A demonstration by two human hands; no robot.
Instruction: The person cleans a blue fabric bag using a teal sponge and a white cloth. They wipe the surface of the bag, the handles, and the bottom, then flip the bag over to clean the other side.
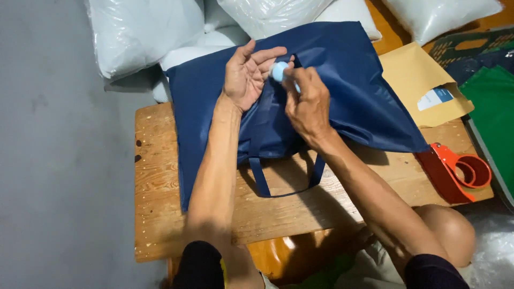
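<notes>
Pale-blue tape roll [278, 71], prob. tape, pinched by right hand [308, 104], left hand [247, 75] spread beside it, over navy bag [353, 91]

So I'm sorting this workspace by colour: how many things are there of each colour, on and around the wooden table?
Navy blue: 1, the fabric bag
Light blue: 1, the small round object held in the right hand, beside the left hand
Orange-red: 1, the tape dispenser
Tan: 1, the envelope
Green: 1, the sheet
Total: 5
</notes>
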